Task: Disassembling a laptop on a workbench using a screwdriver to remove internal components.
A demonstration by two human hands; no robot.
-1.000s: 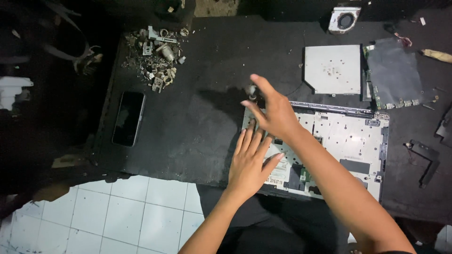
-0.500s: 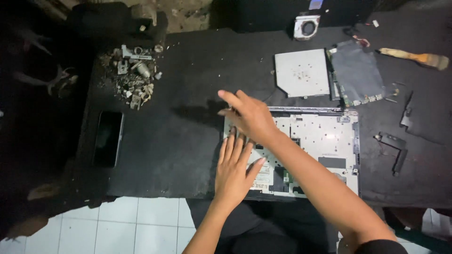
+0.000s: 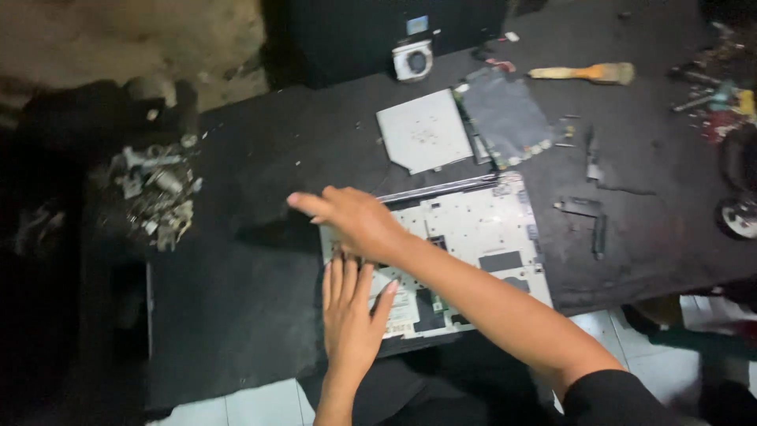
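Observation:
A silver-white laptop base (image 3: 481, 229), opened up with its inner parts showing, lies on the black table (image 3: 236, 315). My left hand (image 3: 347, 315) rests flat on its front left part, fingers spread and pointing away from me. My right hand (image 3: 355, 221) reaches across over the base's left rear corner, palm down, its fingers stretched left past the edge above the bare table. The palm is hidden, so whether it carries anything small is not visible.
A heap of small metal parts (image 3: 158, 197) sits at the table's left. Behind the base lie a silver flat drive (image 3: 422, 138), a grey board (image 3: 509, 114), a wooden-handled brush (image 3: 583, 73) and a small fan (image 3: 413, 59). Black brackets (image 3: 587, 213) lie to the right. White floor tiles (image 3: 236, 406) show below.
My right hand has moved left and lower, from above the base's rear corner to beyond its left edge. My left hand stays flat on the base. My head has turned.

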